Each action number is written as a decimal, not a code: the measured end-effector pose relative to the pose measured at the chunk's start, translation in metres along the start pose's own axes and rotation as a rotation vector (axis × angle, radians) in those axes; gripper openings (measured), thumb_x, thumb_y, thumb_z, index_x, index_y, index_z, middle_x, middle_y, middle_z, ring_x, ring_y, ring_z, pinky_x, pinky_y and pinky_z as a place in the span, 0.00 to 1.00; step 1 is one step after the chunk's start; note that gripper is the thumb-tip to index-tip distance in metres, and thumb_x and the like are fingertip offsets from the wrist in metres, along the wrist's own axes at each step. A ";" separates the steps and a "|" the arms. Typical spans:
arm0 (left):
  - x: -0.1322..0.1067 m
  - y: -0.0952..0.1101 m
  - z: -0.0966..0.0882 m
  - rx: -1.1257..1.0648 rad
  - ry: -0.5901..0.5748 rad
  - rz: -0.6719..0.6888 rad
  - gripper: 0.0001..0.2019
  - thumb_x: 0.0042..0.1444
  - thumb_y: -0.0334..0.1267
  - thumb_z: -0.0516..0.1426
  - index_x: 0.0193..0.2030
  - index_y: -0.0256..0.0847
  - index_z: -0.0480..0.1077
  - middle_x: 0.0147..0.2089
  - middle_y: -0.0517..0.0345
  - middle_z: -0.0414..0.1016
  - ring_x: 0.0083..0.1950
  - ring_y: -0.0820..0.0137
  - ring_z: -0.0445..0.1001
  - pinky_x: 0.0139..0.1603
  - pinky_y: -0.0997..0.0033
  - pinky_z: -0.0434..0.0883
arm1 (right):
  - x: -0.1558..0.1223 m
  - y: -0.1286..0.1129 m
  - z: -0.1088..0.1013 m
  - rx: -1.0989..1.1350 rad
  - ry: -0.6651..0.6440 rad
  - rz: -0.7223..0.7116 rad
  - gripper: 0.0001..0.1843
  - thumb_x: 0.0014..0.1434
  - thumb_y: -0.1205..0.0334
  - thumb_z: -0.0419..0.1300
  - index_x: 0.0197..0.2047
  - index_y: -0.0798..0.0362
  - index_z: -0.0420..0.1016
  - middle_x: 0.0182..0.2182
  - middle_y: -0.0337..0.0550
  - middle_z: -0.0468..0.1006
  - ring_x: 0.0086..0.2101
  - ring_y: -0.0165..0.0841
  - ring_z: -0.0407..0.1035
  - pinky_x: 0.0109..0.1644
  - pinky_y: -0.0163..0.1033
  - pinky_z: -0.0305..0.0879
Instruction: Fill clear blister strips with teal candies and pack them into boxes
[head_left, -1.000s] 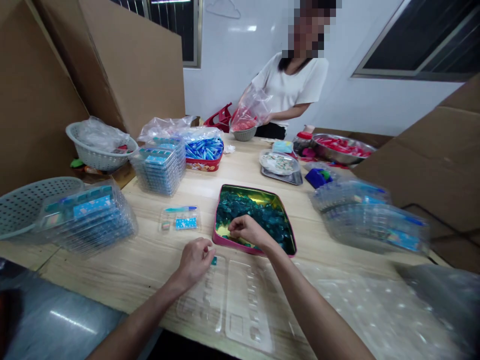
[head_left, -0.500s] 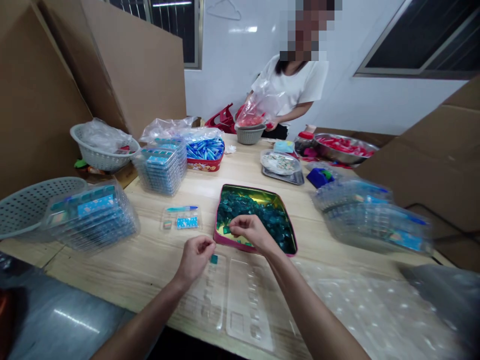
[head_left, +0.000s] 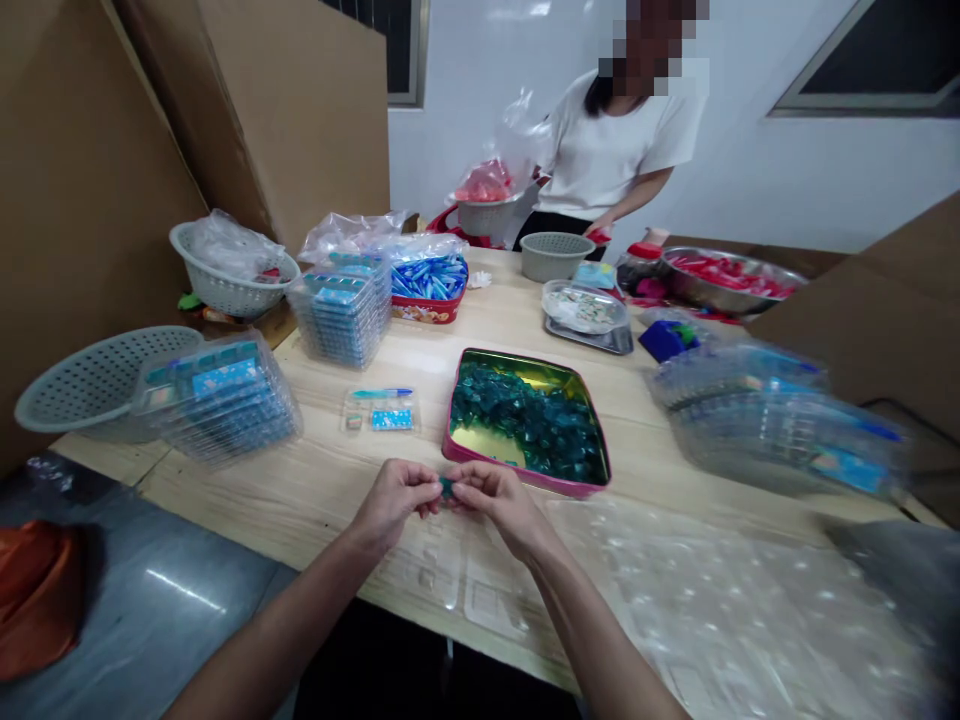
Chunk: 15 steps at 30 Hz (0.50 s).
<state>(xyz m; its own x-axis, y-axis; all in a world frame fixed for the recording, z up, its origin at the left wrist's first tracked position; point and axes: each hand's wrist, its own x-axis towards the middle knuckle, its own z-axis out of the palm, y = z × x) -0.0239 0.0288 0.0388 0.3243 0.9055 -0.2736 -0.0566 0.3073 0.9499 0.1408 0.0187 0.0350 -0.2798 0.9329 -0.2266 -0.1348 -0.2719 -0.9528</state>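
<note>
Just in front of the pink-rimmed tin, my left hand (head_left: pixel 399 503) and my right hand (head_left: pixel 501 503) meet, both closed in a pinch. Between their fingertips is a small dark teal square piece (head_left: pixel 447 487); its exact kind is too small to make out. The tin (head_left: pixel 480 443) has a gold inside and holds a heap of dark teal pieces (head_left: pixel 536 420). Below my hands lie clear plastic blister trays (head_left: pixel 487 598) on the wooden table. A filled tray with a blue pen (head_left: pixel 382 393) and a blue patterned block (head_left: pixel 391 420) lies to the left of the tin.
Stacks of filled clear trays stand at left (head_left: pixel 232 400), back left (head_left: pixel 345 310) and right (head_left: pixel 780 420). A red tin of blue pens (head_left: pixel 429 310), a grey basket (head_left: pixel 555 258) and a steel bowl (head_left: pixel 731 280) line the back. A person in white (head_left: pixel 622 140) stands across the table.
My right hand has come out of the tin to meet my left hand at a teal piece. The co-worker's basket with the red bag has moved left; another basket shows. The view has shifted.
</note>
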 end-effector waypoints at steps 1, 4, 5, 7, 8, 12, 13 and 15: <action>0.000 -0.003 -0.002 0.072 0.000 -0.004 0.07 0.41 0.37 0.58 0.20 0.34 0.69 0.17 0.62 0.67 0.19 0.79 0.62 0.21 0.78 0.58 | 0.000 0.006 0.001 -0.001 0.006 0.008 0.18 0.42 0.53 0.68 0.34 0.56 0.73 0.24 0.38 0.75 0.24 0.28 0.68 0.30 0.33 0.63; 0.004 -0.014 -0.006 0.417 0.022 0.014 0.07 0.44 0.34 0.54 0.23 0.34 0.70 0.19 0.62 0.68 0.20 0.77 0.64 0.22 0.78 0.60 | 0.001 0.021 0.002 -0.108 0.051 0.019 0.15 0.43 0.54 0.66 0.30 0.56 0.72 0.20 0.36 0.71 0.19 0.26 0.63 0.23 0.31 0.57; 0.006 -0.017 -0.006 0.526 0.034 0.025 0.07 0.44 0.33 0.53 0.23 0.34 0.71 0.19 0.61 0.68 0.20 0.76 0.65 0.22 0.77 0.60 | 0.001 0.026 0.002 -0.175 0.065 0.018 0.14 0.45 0.54 0.65 0.28 0.56 0.71 0.19 0.36 0.70 0.19 0.26 0.61 0.22 0.31 0.56; 0.011 -0.022 -0.006 0.673 0.047 0.041 0.07 0.44 0.31 0.53 0.23 0.34 0.72 0.19 0.61 0.69 0.22 0.74 0.66 0.24 0.76 0.61 | 0.003 0.031 0.003 -0.337 0.098 0.002 0.11 0.49 0.56 0.61 0.25 0.56 0.71 0.18 0.37 0.70 0.18 0.26 0.61 0.22 0.31 0.54; 0.013 -0.023 -0.006 0.715 0.054 0.049 0.07 0.44 0.30 0.53 0.22 0.34 0.72 0.18 0.61 0.68 0.22 0.73 0.67 0.25 0.76 0.61 | 0.003 0.032 0.004 -0.426 0.117 -0.010 0.10 0.50 0.57 0.59 0.23 0.56 0.71 0.18 0.37 0.70 0.19 0.27 0.62 0.23 0.31 0.55; 0.016 -0.023 -0.004 0.874 0.073 0.077 0.07 0.43 0.28 0.54 0.21 0.36 0.73 0.18 0.61 0.68 0.24 0.72 0.66 0.28 0.73 0.61 | 0.002 0.026 0.009 -0.760 0.185 -0.058 0.08 0.50 0.65 0.57 0.21 0.54 0.71 0.19 0.39 0.73 0.23 0.30 0.66 0.27 0.32 0.56; 0.016 -0.022 -0.004 0.904 0.075 0.081 0.07 0.43 0.28 0.54 0.20 0.36 0.73 0.18 0.60 0.68 0.24 0.71 0.65 0.29 0.73 0.60 | 0.001 0.024 0.010 -0.829 0.194 -0.069 0.08 0.50 0.67 0.57 0.21 0.54 0.72 0.19 0.39 0.74 0.24 0.30 0.66 0.28 0.32 0.56; 0.015 -0.022 -0.004 0.938 0.079 0.085 0.07 0.44 0.27 0.54 0.22 0.35 0.73 0.20 0.59 0.69 0.25 0.71 0.65 0.30 0.72 0.60 | 0.001 0.020 0.013 -0.936 0.198 -0.091 0.07 0.49 0.69 0.56 0.22 0.54 0.73 0.21 0.40 0.75 0.25 0.31 0.67 0.30 0.33 0.55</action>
<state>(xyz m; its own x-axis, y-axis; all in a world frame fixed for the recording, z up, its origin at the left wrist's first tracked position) -0.0213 0.0366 0.0132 0.2871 0.9418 -0.1747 0.7169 -0.0903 0.6913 0.1258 0.0117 0.0185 -0.1281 0.9875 -0.0922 0.6896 0.0219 -0.7239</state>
